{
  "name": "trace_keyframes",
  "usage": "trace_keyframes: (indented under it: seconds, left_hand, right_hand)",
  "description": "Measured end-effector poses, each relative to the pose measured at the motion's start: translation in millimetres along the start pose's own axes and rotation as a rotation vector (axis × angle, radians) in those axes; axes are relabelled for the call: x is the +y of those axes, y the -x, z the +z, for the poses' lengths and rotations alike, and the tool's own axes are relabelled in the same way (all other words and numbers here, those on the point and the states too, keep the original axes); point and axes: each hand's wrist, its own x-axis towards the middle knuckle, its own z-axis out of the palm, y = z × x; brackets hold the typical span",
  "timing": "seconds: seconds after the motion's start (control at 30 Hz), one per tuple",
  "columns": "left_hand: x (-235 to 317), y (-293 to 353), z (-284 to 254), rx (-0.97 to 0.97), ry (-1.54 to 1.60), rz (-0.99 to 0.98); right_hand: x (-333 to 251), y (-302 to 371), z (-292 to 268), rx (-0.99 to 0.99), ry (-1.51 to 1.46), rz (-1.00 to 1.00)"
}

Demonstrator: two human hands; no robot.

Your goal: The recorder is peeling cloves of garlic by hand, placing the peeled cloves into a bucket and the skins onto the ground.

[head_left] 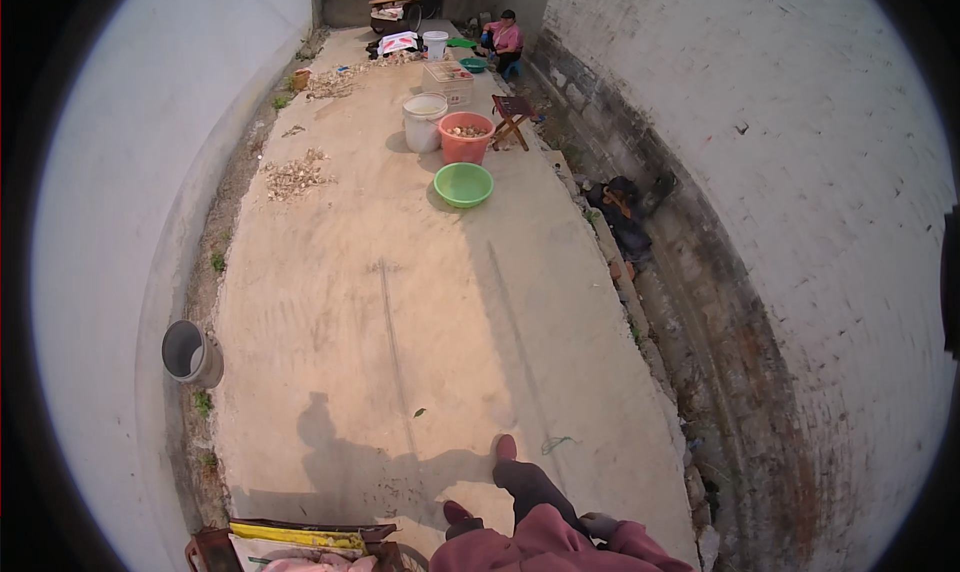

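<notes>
My right hand, in a grey glove, hangs beside my dark trouser leg at the lower edge, below the sleeve of my dusty-red top. Its fingers are too small and shaded to make out, and nothing is seen in it. My left hand is out of the picture. To the left of my feet stands a brown-framed carrier, perhaps a cart, with a yellow sack and pale pinkish bundles in it; most of it is cut off below.
Ahead are a green basin, a red tub of small pale pieces, a white bucket, a wire crate and a folding stool. Another person sits far back. A grey bucket lies tilted left; a ditch runs right.
</notes>
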Motion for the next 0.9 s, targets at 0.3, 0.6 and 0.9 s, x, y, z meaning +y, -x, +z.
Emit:
trace_keyframes:
  seconds: [0.3,0.6,0.9]
  left_hand:
    - [15.2,6.6,54.7,-0.101,-0.073,0.207]
    - [145.4,-132.6,24.3,-0.327,0.617,-0.507]
    - [188.6,-297.2,12.8,-0.445,0.458,-0.365]
  right_hand:
    - [-41.7,-57.2,-83.0,-0.124,-0.119,0.029]
    - [-135.5,-145.5,-235.2,0.059,-0.372,0.024]
    - [-275.7,-215.2,-337.4,-0.009,-0.061,-0.2]
